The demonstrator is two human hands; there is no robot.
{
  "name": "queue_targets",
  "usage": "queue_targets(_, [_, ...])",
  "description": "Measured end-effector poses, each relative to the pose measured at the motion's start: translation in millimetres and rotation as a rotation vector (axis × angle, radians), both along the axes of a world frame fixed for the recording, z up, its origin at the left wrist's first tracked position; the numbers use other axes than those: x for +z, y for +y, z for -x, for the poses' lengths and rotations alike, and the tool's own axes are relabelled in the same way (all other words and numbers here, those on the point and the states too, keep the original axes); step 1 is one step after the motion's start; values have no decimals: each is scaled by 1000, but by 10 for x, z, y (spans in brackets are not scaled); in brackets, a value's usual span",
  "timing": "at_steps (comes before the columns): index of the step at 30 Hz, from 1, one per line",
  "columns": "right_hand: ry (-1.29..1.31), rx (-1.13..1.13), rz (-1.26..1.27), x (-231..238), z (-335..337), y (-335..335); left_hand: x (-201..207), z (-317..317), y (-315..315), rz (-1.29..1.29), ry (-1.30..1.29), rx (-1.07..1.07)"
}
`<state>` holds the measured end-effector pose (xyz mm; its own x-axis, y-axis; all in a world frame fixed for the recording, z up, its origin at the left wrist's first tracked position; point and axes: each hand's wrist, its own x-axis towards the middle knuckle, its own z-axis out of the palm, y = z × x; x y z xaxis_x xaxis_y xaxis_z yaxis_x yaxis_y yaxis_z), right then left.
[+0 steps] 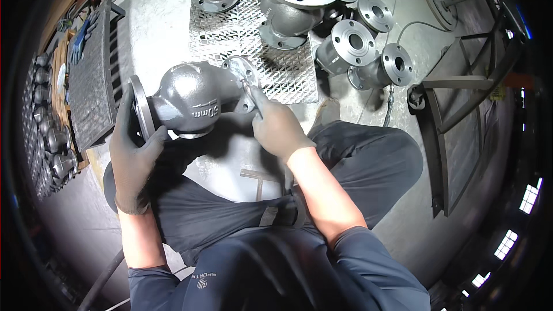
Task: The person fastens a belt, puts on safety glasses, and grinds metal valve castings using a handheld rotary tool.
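Observation:
A grey cast-metal valve body [187, 92] with a round belly and flanged ends is held above my lap, its axis running left to right. My gloved left hand [135, 158] is closed around its left flange [143, 106], the thumb on the near side. My gloved right hand [280, 128] grips a slim metal hand tool [247, 86], whose exact kind I cannot make out. The tool's tip lies at the right flange [242, 69], which has bolt holes. Part of the tool's handle is hidden by my fingers.
Several more flanged castings [354, 43] stand ahead and to the right, some on a patterned metal plate [288, 83]. On the left is a dark bench [92, 80] with blue gloves [80, 43], beyond it stacked castings [55, 138]. A dark metal frame [455, 132] stands at right.

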<state>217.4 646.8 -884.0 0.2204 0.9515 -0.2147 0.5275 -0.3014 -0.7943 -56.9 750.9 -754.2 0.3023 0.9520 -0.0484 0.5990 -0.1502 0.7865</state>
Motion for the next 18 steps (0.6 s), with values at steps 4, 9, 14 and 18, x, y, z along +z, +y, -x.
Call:
queue_targets(4, [78,55,80,75,-60,32,-67,31,-16,-48,-45,31])
queue_targets(9, [117,62,-39,-108,-106,-41,-70,51,-5,3,-110,24])
queue_targets(14, [41,56,-11,-53,-75,-8,-59,35,-18,-38,-74,21])
queue_targets(18, [14,80,-165,-199,-80,-50,-91,45,-22,23,-144,44])
